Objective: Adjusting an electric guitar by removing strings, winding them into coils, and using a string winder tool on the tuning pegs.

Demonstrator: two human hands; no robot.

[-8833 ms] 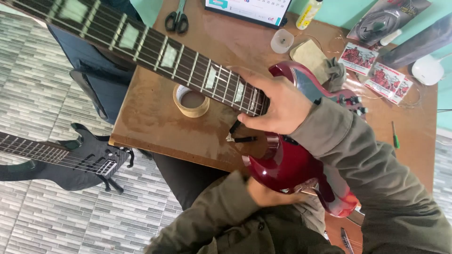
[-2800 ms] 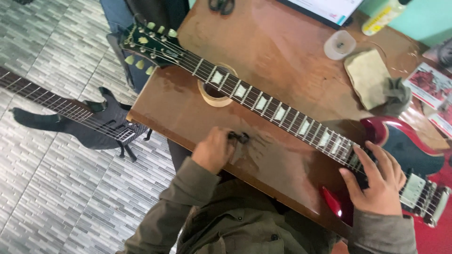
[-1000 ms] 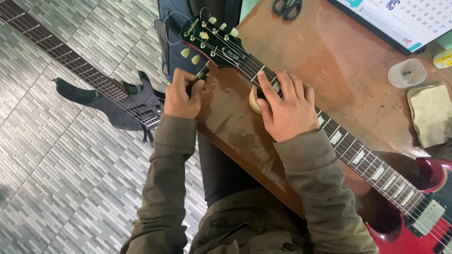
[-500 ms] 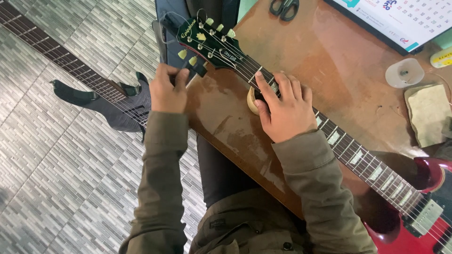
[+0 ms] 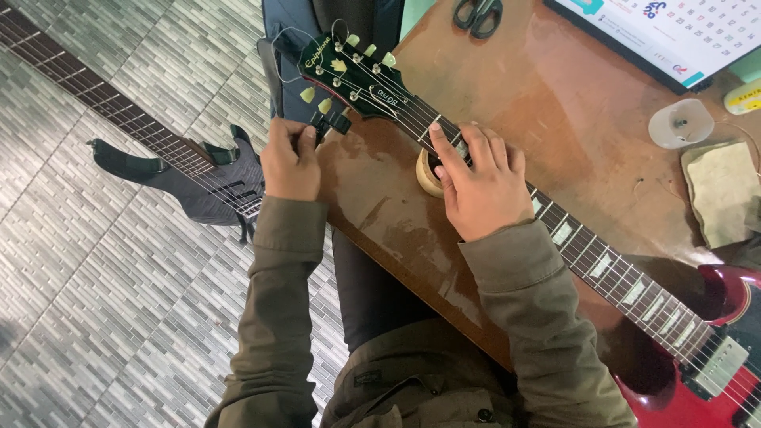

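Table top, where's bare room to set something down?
Table: bare wood between the guitar neck, scissors and calendar; another strip along the near edge below the neck. Crowded by the round cup, cloth and tape roll.

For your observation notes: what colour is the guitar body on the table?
Dark red guitar body, in the head view.

A wall-type calendar (image 5: 674, 36) lies flat on the brown worktop (image 5: 555, 103) at its far right corner: a white sheet with a printed grid, a dark edge along its near side and a small teal patch at one corner. Just right of the calendar, at the picture's edge, a yellow label (image 5: 745, 97) shows on a small container. The guitar headstock (image 5: 353, 71), left of the calendar, bears pale lettering on dark green.
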